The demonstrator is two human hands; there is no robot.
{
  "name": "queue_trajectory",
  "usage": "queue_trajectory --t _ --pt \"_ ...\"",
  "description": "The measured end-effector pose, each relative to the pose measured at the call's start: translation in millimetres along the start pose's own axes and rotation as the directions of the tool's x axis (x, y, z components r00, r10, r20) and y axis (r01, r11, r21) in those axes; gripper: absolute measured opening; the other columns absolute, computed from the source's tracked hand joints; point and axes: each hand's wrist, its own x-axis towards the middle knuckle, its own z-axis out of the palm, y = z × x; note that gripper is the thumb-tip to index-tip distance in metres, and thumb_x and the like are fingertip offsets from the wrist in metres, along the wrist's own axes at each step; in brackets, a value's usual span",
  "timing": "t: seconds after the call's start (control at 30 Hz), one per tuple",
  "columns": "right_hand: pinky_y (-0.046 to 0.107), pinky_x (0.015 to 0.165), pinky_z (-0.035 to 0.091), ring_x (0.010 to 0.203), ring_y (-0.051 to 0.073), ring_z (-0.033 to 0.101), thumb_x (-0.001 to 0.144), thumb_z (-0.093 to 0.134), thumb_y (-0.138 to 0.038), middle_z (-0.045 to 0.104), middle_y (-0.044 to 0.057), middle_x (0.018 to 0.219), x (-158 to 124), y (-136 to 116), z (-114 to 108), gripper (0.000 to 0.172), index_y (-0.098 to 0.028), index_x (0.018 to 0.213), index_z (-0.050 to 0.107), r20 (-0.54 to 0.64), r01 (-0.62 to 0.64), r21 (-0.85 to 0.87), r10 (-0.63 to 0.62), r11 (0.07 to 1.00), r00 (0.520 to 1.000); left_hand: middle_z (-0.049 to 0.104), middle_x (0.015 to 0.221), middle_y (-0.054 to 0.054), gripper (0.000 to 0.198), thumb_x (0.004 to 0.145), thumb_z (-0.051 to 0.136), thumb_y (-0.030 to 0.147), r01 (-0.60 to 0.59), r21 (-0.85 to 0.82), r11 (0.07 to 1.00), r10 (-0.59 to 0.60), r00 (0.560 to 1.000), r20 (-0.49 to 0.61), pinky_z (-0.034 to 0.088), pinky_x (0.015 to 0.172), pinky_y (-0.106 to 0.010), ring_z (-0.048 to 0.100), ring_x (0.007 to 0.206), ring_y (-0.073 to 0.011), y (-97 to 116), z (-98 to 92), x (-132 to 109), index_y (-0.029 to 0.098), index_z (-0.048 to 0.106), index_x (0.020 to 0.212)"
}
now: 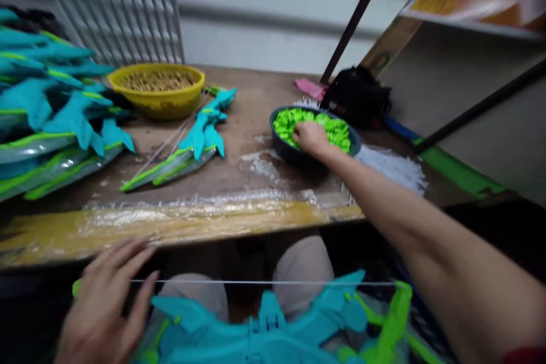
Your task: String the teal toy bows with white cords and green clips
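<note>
My right hand [311, 137] reaches into a dark bowl [284, 151] full of small bright green plastic pieces [336, 129]. Its fingers are curled together among them, and whatever they pinch is hidden. Across my lap lies a teal and lime-green plastic toy [264, 333], seemingly a toy bow, with a thin white string [239, 282] stretched between its two ends. Over the left end of this toy is my left hand [104, 301], its fingers stretched out and the thumb apart. The toy's lower part runs out of view.
A similar folded teal and green toy [200, 133] lies on the worn wooden table [243, 96]. More are piled [63, 102] at left. Behind stands a yellow bowl [170, 103] of small brass-coloured pieces. White strings [394, 169] and a black bag [357, 95] are at right.
</note>
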Motion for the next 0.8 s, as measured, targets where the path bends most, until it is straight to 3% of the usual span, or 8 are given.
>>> queue_trajectory --t 0.07,0.17,0.27,0.33,0.53,0.63,0.73,0.8 --pt "0.049 0.104 0.046 0.117 0.028 0.06 0.095 0.066 -0.023 0.066 0.012 0.12 10 4 8 0.02 -0.011 0.111 0.068 -0.015 -0.025 0.017 0.025 1.0 1.0 0.063 0.134 -0.006 0.039 0.093 0.061 0.024 -0.036 -0.228 0.973 0.097 0.96 0.262 0.042 0.112 -0.039 0.056 0.129 -0.0286 28 3.4 -8 0.031 0.056 0.132" --pt "0.042 0.099 0.047 0.112 0.032 0.062 0.091 0.057 -0.012 0.069 0.017 0.111 16 10 8 0.02 -0.004 0.105 0.069 -0.077 -0.076 0.072 0.081 0.995 0.994 0.059 0.146 -0.007 0.054 0.091 0.066 0.034 0.091 -0.417 0.904 0.212 0.752 0.624 0.047 0.108 -0.04 0.056 0.131 -0.031 62 14.2 -15 0.035 0.051 0.144" --pt "0.038 0.092 0.048 0.102 0.029 0.065 0.091 0.049 -0.011 0.07 0.019 0.103 13 15 0 0.025 0.001 0.1 0.069 -0.129 -0.124 0.146 0.144 0.981 0.981 0.059 0.147 -0.012 0.068 0.083 0.076 0.032 0.231 -0.44 0.868 0.266 0.531 0.804 0.044 0.111 -0.051 0.055 0.132 -0.0381 83 23.1 -17 0.031 0.053 0.146" --pt "0.035 0.09 0.047 0.098 0.027 0.065 0.087 0.053 -0.011 0.07 0.019 0.099 10 20 -4 0.022 0.002 0.094 0.069 -0.127 -0.138 0.197 0.165 0.971 0.978 0.062 0.143 -0.015 0.072 0.076 0.081 0.024 0.29 -0.426 0.857 0.263 0.464 0.846 0.039 0.114 -0.056 0.055 0.132 -0.0402 90 27.0 -20 0.027 0.057 0.143" --pt "0.033 0.09 0.045 0.096 0.022 0.065 0.087 0.058 -0.013 0.068 0.014 0.091 1 35 -8 0.021 0.005 0.081 0.067 -0.06 -0.172 0.394 0.211 0.903 0.976 0.05 0.154 -0.011 0.066 0.08 0.072 0.014 0.308 -0.531 0.789 0.268 0.606 0.749 0.036 0.116 -0.051 0.046 0.14 -0.0351 90 23.4 -48 0.031 0.053 0.142" --pt "0.031 0.08 0.054 0.084 0.015 0.065 0.088 0.069 -0.011 0.067 0.008 0.095 -5 37 -10 0.009 -0.004 0.093 0.067 0.011 -0.242 0.533 0.279 0.811 0.96 0.064 0.133 -0.006 0.047 0.078 0.072 0.015 0.469 -0.479 0.743 0.177 0.553 0.815 0.046 0.103 -0.04 0.06 0.12 -0.0296 98 10.9 -41 0.029 0.063 0.122" --pt "0.027 0.074 0.057 0.08 0.012 0.066 0.101 0.06 -0.022 0.065 0.005 0.101 -14 33 -19 0.015 -0.009 0.106 0.065 0.103 -0.293 0.676 0.308 0.676 0.946 0.07 0.111 -0.003 0.032 0.074 0.074 0.019 0.603 -0.345 0.719 0.01 0.488 0.873 0.047 0.094 -0.037 0.062 0.106 -0.0286 106 -3.1 -23 0.027 0.068 0.104" --pt "0.027 0.072 0.058 0.081 0.014 0.066 0.102 0.06 -0.027 0.065 0.006 0.104 -22 29 -32 0.02 -0.011 0.114 0.063 0.146 -0.299 0.769 0.3 0.566 0.943 0.071 0.104 -0.003 0.029 0.07 0.079 0.023 0.698 -0.316 0.642 -0.077 0.47 0.879 0.048 0.09 -0.036 0.063 0.102 -0.0292 107 -11.6 -15 0.028 0.07 0.097"
